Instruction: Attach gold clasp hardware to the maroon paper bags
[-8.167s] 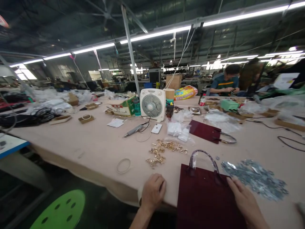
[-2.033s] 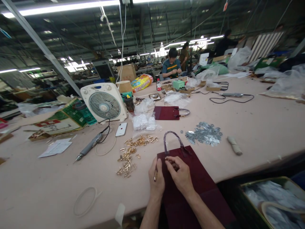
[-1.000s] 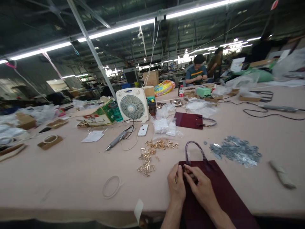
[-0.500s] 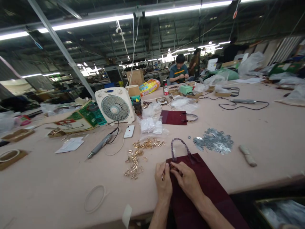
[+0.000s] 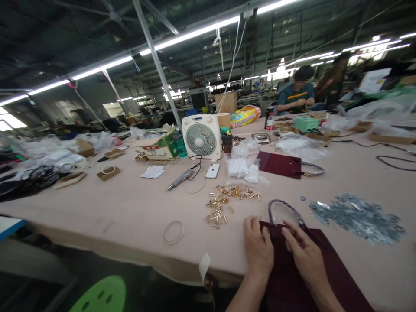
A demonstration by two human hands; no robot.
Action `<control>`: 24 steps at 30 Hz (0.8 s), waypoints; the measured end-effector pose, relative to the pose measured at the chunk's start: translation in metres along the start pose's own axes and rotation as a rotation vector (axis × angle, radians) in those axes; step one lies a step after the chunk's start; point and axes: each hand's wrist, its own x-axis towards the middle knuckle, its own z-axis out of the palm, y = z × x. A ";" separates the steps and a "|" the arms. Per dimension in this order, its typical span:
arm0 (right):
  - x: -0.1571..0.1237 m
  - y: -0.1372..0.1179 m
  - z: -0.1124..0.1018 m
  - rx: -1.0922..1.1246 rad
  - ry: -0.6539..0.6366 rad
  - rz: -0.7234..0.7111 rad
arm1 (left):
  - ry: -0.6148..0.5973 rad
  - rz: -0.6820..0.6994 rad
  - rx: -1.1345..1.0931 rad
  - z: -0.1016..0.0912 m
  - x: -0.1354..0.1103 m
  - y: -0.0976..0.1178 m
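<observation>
Strip lights (image 5: 198, 32), a broad worktable (image 5: 113, 208) and heaped metal pieces (image 5: 360, 219) show a factory workshop.

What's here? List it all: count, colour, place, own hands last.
Table: one, beige, centre
Near tote bag: one, maroon, lower right
Far tote bag: one, maroon, beyond near bag
Metal fittings: many, gold, left of near bag
Metal plates: many, silver, right of near bag
Box fan: one, white, mid-table
Smartphone: one, white, before fan
Electric screwdriver: one, grey, left of smartphone
Plastic packets: several, white, right of smartphone
Coil: one, whitish, near table's front edge
Stool: one, green, lower left
Seated co-worker: one, blue-green top, upper right
Remaining clutter: not countable
Left hand: one, at near bag's left edge
Right hand: one, over near bag's front
</observation>
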 end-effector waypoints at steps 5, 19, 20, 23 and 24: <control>0.009 -0.025 0.011 0.085 0.048 -0.080 | -0.049 0.034 0.167 -0.002 -0.004 0.002; 0.085 -0.073 0.143 -0.386 -0.716 -0.406 | -0.008 0.025 -0.043 0.001 0.003 -0.016; 0.086 -0.072 0.147 -0.415 -0.729 -0.411 | -0.010 0.031 -0.042 0.002 0.004 -0.018; 0.085 -0.073 0.150 -0.512 -0.750 -0.396 | -0.053 0.033 -0.029 0.003 0.005 -0.022; 0.084 -0.074 0.149 -0.543 -0.744 -0.378 | -0.078 0.029 -0.019 0.004 0.006 -0.023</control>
